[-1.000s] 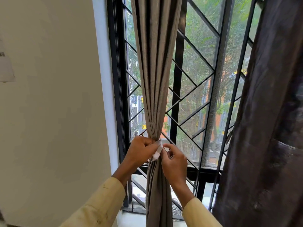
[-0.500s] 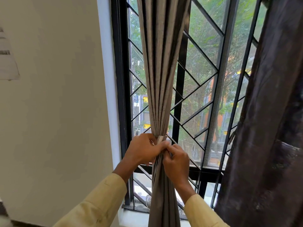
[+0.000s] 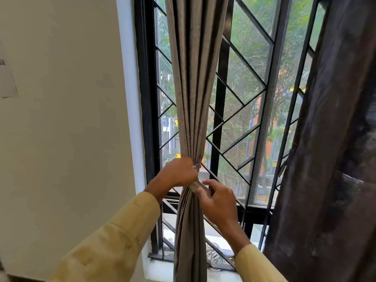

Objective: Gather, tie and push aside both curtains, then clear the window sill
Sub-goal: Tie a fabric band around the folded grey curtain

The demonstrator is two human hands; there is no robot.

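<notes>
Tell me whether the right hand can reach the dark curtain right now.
Probably yes: nothing hangs between the right hand and the dark curtain, but it must first drop the tie on the grey curtain.

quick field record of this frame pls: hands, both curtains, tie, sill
left hand: grips grey curtain at its gathered waist
right hand: holds tie strip end
tie strip: runs from gather to right hand; knot unclear
dark curtain: right side, hangs loose, untied
sill: coiled wire-like item on it, partly hidden
</notes>
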